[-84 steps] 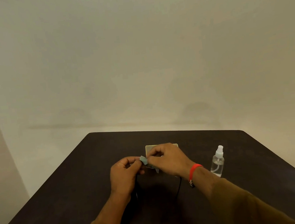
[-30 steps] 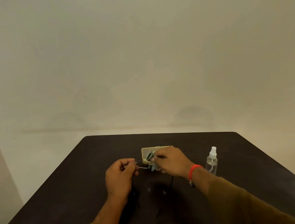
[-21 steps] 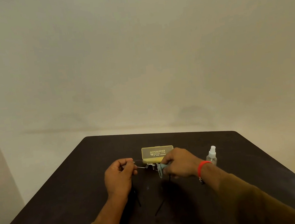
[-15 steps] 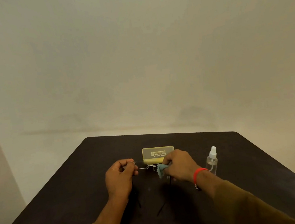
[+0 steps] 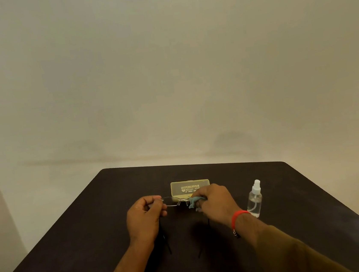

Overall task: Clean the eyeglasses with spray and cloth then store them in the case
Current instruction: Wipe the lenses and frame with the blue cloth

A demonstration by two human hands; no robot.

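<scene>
Both hands hold the rimless eyeglasses (image 5: 175,202) above the dark table's (image 5: 293,201) middle: left hand (image 5: 144,218) pinches one lens end, right hand (image 5: 215,203) pinches a blue-green cloth (image 5: 193,200) against the other lens. Behind them lies the shut yellow case (image 5: 190,187); the spray bottle (image 5: 255,198) stands upright toward the right edge.

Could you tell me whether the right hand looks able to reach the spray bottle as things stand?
Probably yes: the spray bottle stands just beside the right hand, nothing between, but that hand holds the cloth.

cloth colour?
Light blue-grey cloth, pinched in the right hand; head view.
</scene>
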